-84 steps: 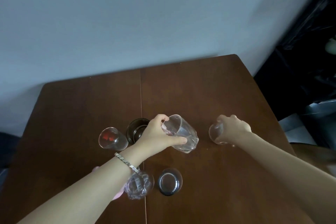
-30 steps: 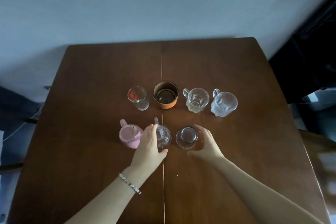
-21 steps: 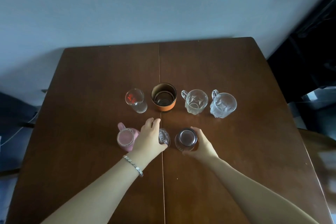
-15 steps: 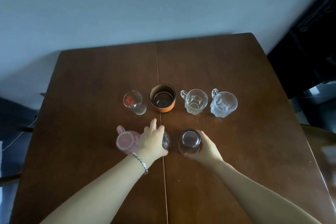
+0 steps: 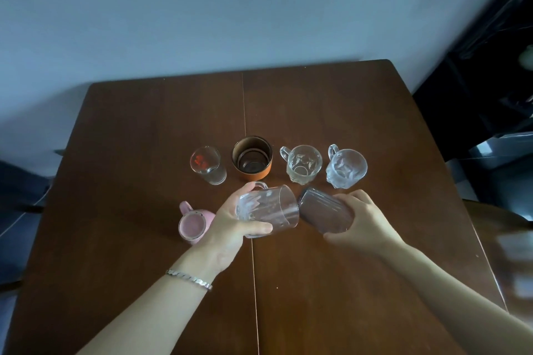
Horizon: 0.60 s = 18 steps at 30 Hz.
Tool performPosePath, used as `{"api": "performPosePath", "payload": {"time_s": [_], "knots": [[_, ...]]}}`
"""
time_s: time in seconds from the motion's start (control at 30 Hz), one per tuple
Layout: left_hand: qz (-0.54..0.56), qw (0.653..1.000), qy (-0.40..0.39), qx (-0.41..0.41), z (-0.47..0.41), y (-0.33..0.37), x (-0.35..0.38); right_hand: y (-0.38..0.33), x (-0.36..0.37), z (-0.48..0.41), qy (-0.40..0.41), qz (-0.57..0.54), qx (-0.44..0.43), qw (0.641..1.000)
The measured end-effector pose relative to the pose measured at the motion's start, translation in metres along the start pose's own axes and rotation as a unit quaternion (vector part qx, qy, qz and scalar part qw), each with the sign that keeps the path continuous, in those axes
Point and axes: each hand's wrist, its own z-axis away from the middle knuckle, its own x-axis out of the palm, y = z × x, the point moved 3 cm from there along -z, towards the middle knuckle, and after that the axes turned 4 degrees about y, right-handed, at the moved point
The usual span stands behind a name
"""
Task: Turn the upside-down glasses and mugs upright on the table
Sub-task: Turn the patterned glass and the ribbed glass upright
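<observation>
My left hand [image 5: 230,222] grips a clear glass mug [image 5: 271,210], lifted off the brown table [image 5: 317,282] and tipped on its side, mouth pointing right. My right hand [image 5: 366,219] holds a dark tinted glass [image 5: 323,212], also lifted and lying sideways. The two touch or nearly touch at the middle. A pink mug [image 5: 193,223] stands on the table just left of my left hand. Behind them stand in a row a small glass with a red print [image 5: 208,165], an orange cup [image 5: 251,158], and two clear patterned mugs [image 5: 302,164] [image 5: 346,168], mouths up.
The table's far edge meets a pale wall [image 5: 230,8]. Dark furniture [image 5: 490,95] stands past the right edge, and a chair [image 5: 496,216] sits at the right side. A seam runs down the table's middle.
Both hands have lifted their glasses off the table and tipped them sideways; half a second ago both stood upside down under my hands.
</observation>
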Motion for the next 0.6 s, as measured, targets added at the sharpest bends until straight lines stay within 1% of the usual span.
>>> {"api": "performPosePath", "payload": {"time_s": [0.07, 0.13, 0.17, 0.23, 0.3, 0.37, 0.4, 0.47, 0.53, 0.6], "knots": [[0.039, 0.999, -0.028, 0.003, 0.008, 0.007, 0.002, -0.003, 0.0, 0.001, -0.007, 0.01, 0.005, 1.0], [0.094, 0.993, -0.063, -0.013, 0.017, 0.017, 0.004, -0.004, 0.0, 0.003, -0.012, 0.021, 0.016, 1.0], [0.101, 0.992, -0.067, -0.023, 0.022, 0.022, 0.007, -0.004, 0.0, 0.004, -0.015, 0.031, 0.022, 0.999], [0.044, 0.998, -0.034, -0.028, 0.032, 0.031, 0.012, -0.006, 0.0, 0.006, -0.023, 0.053, 0.03, 0.998], [-0.039, 0.998, 0.042, 0.007, 0.03, 0.031, 0.011, -0.009, -0.001, 0.008, -0.029, 0.08, 0.031, 0.996], [-0.117, 0.987, 0.102, 0.032, 0.024, 0.024, 0.003, -0.011, -0.003, 0.009, -0.032, 0.114, 0.024, 0.993], [-0.158, 0.978, 0.13, 0.031, 0.023, 0.021, -0.001, -0.013, -0.004, 0.008, -0.033, 0.126, 0.017, 0.991], [-0.222, 0.959, 0.178, 0.001, 0.02, 0.014, -0.008, -0.016, -0.003, 0.007, -0.029, 0.134, 0.0, 0.991], [-0.273, 0.943, 0.19, -0.001, 0.02, 0.01, -0.011, -0.02, -0.002, 0.005, -0.015, 0.13, -0.017, 0.991], [-0.318, 0.931, 0.175, 0.016, 0.019, 0.007, -0.011, -0.026, 0.0, 0.0, -0.004, 0.137, -0.031, 0.99]]}}
